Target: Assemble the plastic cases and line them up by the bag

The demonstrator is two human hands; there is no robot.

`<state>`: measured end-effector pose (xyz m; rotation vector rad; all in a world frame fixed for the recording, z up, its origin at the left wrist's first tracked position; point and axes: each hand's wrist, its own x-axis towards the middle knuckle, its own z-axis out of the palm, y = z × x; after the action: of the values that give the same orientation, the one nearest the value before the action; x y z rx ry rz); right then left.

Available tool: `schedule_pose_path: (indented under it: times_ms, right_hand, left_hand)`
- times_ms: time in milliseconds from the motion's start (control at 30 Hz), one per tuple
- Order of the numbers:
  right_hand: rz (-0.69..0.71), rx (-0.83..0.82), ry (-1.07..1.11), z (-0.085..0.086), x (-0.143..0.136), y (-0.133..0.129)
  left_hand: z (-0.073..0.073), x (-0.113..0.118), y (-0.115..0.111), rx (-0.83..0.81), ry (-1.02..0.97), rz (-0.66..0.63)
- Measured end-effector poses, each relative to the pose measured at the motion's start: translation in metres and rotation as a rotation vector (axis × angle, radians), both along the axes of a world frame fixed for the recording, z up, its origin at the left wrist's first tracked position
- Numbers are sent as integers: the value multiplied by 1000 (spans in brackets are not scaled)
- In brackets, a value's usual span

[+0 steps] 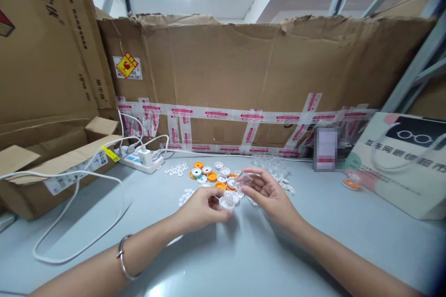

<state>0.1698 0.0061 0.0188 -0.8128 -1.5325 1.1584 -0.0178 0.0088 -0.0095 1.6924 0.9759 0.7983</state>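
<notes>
Near the middle of the table, my left hand [202, 209] grips a small round white cup [227, 203] between thumb and fingers. To its right and slightly higher, my right hand [270, 195] pinches a clear plastic piece [243, 180]. The two held pieces are apart. Just beyond the hands lie several round caps, white, teal-rimmed and orange [212, 177]. Small white parts [186, 196] are scattered left of the caps, with more white discs [176, 169] behind them. Clear plastic pieces [268, 162] lie behind my right hand.
A white power strip [144, 161] with looping cables stands at the left, beside an open cardboard box [31, 195]. At the right are a printed bag [400, 167], an orange-and-white piece [351, 183] and a blurred upright object [325, 148]. Cardboard [223, 69] walls the back.
</notes>
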Motion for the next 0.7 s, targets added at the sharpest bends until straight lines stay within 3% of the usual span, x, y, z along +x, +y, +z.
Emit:
schedule_pose_path:
  times_ms: [200,500,700]
  right_hand:
    - [46,41,-25,-2,-2,-5]
    - [80,32,-115,1,-3,-12]
    - [103,8,-82,3,-1,-13]
  left_hand:
    - [-2,0,0,-48,-38,-70]
    - [18,1,-10,-172,-255,5]
    - [28,0,-15,-174,-278,13]
